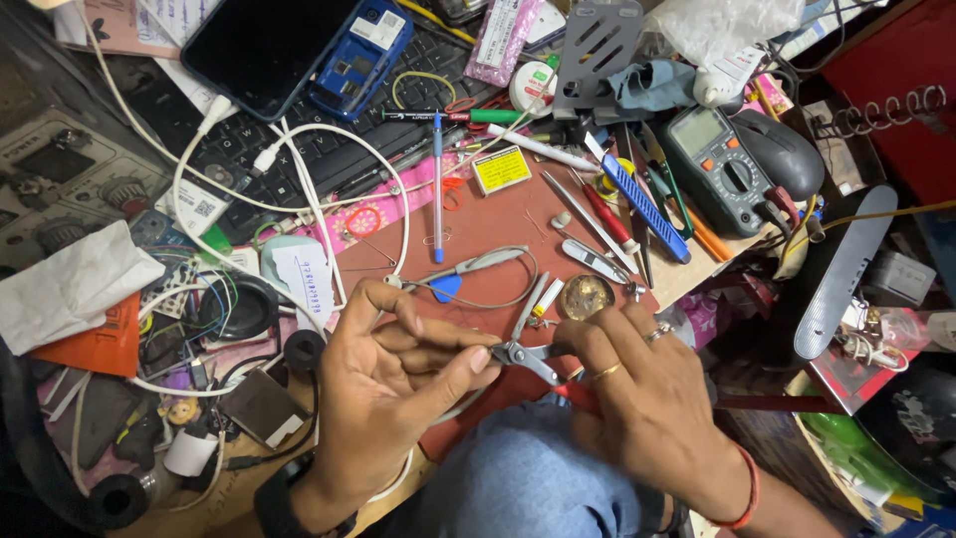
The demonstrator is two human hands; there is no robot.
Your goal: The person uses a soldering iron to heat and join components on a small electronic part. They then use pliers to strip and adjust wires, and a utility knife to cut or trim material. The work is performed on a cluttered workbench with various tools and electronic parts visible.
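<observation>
Both hands meet over the cluttered worktop (498,214), low in the frame.
Right hand (647,399) closes around small metal pliers (528,357); left hand (398,384) pinches fingertips against their jaws, beside a round tin (586,296).

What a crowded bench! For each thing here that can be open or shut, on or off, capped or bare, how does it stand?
Pliers: held by both hands, jaws shut.
Left hand: pinching the pliers' tip.
Right hand: gripping the handles.
Phone: screen dark, face up.
Multimeter: display blank.
Blue pen: uncapped, lying flat.
Round tin: open.
</observation>
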